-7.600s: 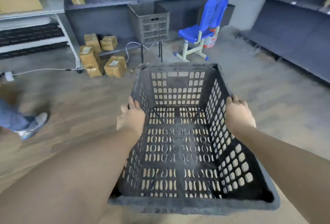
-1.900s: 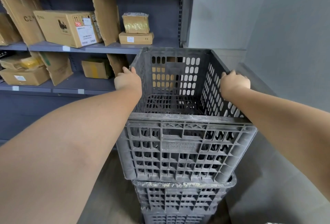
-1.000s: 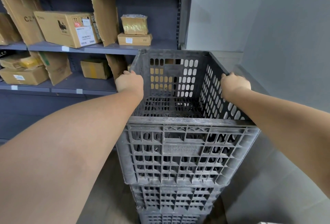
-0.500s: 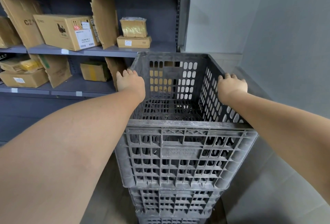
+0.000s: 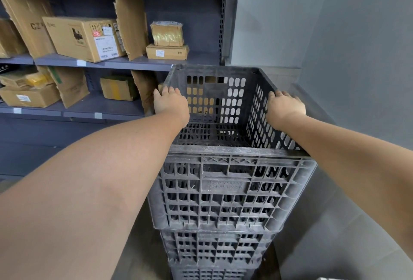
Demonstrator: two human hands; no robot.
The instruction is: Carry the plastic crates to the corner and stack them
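A dark grey perforated plastic crate sits on top of a stack of like crates in the corner, where the shelf meets the wall. My left hand lies on the crate's left rim with its fingers stretched forward. On the right rim lies my right hand, its fingers also straightened rather than curled around the edge. The top crate is empty and stands level on the one below. The bottom of the stack is cut off by the frame's lower edge.
A grey metal shelf unit with several cardboard boxes stands close on the left of the stack. Grey walls close in behind and on the right. A strip of floor shows to the stack's left.
I carried the crate across the room and set it down on the stack. Over the last second it settled lower, and my fingers uncurled from its rims.
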